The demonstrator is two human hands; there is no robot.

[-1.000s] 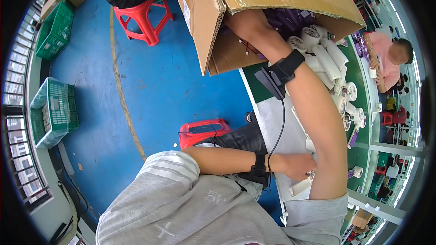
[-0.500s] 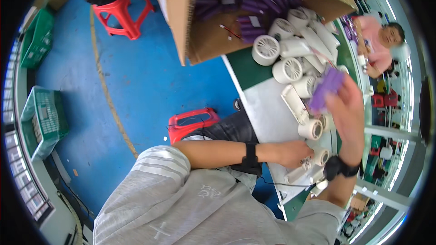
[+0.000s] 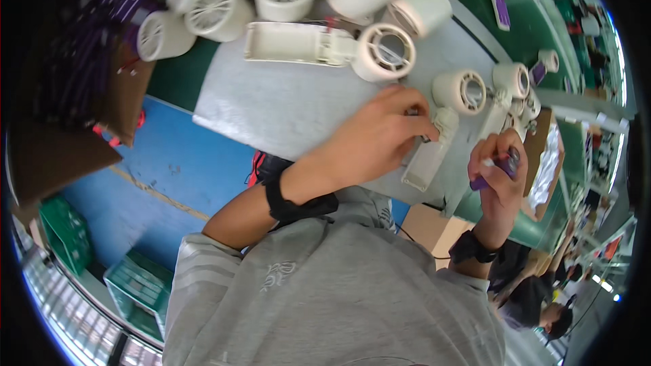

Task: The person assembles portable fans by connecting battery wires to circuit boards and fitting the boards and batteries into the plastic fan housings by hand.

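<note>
My left hand (image 3: 383,137) is bent over a white handheld-fan housing (image 3: 434,146), with its fingertips closed near the top of the handle. Small dark bits show between those fingers, too small to name. The housing lies on the grey table mat, its round head away from me and its open handle shell towards me. To the right, my right hand (image 3: 500,175) is raised, its fingers wrapped round a purple battery pack (image 3: 483,181), mostly hidden by them. Another fan housing (image 3: 298,42) with an open handle lies beyond my left hand.
Several white fan heads (image 3: 217,12) are heaped at the far side. A cardboard box (image 3: 64,156) with purple packs stands at the left. More fan parts (image 3: 512,81) and an open carton (image 3: 548,156) with a silvery lining are on the right. Green crates (image 3: 139,285) sit on the floor.
The view has swung to the right. My right hand has brought the purple battery pack from beside the heap back towards my body. My left hand stays at the fan housing.
</note>
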